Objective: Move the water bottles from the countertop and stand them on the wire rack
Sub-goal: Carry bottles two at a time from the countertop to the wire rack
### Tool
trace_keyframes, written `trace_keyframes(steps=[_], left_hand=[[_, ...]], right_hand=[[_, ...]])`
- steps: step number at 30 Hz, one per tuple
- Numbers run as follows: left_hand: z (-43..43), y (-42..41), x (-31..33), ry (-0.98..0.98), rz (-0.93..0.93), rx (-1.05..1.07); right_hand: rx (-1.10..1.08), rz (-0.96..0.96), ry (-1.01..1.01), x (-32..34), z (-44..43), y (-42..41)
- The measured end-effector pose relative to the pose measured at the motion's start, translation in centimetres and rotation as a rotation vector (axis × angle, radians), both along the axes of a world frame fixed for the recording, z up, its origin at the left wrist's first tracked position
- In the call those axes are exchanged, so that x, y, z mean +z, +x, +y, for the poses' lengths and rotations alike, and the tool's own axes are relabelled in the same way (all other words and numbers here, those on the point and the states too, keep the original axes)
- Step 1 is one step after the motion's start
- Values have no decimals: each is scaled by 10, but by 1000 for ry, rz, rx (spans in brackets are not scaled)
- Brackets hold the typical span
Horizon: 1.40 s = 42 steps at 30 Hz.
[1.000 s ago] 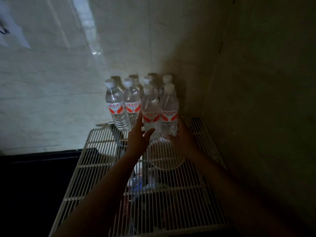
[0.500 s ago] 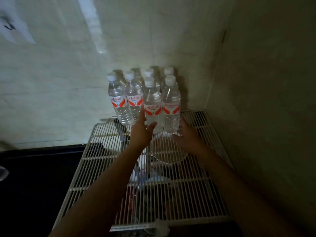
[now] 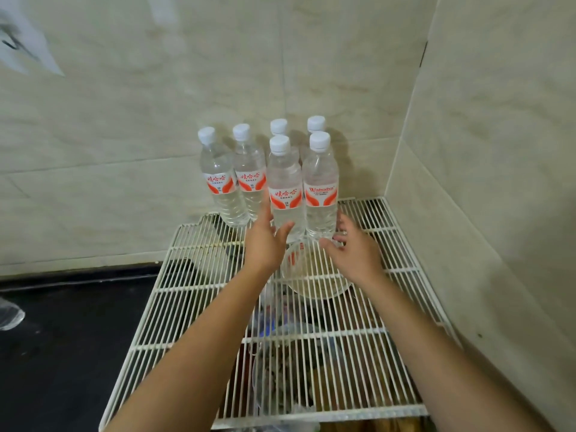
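Wire rack (image 3: pixel 187 275) holds 6 upright water-filled bottles (image 3: pixel 285 194).

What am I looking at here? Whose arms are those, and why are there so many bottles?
There's no machine here. A person wears a camera on their head, so you see what they see: their own two arms reaching forward. The left hand and right hand are both open, right beside the two front bottles, and it looks like they hold nothing. Six water bottles with white caps and red labels stand upright at the back of a white wire rack, in the corner of a tiled wall. Under the rack you can see a pale bowl and other things too dim to name. To the left is a dark countertop.
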<state>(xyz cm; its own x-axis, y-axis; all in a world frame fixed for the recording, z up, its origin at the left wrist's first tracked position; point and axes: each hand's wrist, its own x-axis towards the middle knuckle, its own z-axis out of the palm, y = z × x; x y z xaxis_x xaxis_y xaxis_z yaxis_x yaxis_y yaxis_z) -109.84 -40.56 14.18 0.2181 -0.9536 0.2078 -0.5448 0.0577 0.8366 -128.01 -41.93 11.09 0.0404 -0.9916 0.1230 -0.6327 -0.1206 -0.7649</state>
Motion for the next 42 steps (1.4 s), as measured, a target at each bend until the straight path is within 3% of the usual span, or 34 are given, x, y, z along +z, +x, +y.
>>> trace_keyframes(steps=[6, 9, 17, 22, 27, 32, 42], left_hand=[[3, 5, 5, 41, -68, -51], [16, 12, 14, 70, -232, -91], [113, 66, 20, 49, -715, 90], [184, 123, 15, 149, -825, 235], [255, 213, 49, 145, -873, 406], [369, 336, 67, 122, -904, 571], [605, 555, 56, 401, -857, 860]], right_hand=[[-27, 34, 44, 8, 1, 6], [-14, 36, 67, 21, 7, 5], [-151, 274, -247, 35, 53, 10], [51, 459, -393, 38, 95, 59], [211, 443, -488, 66, 133, 161], [345, 415, -547, 79, 198, 319], [795, 397, -510, 48, 384, 632]])
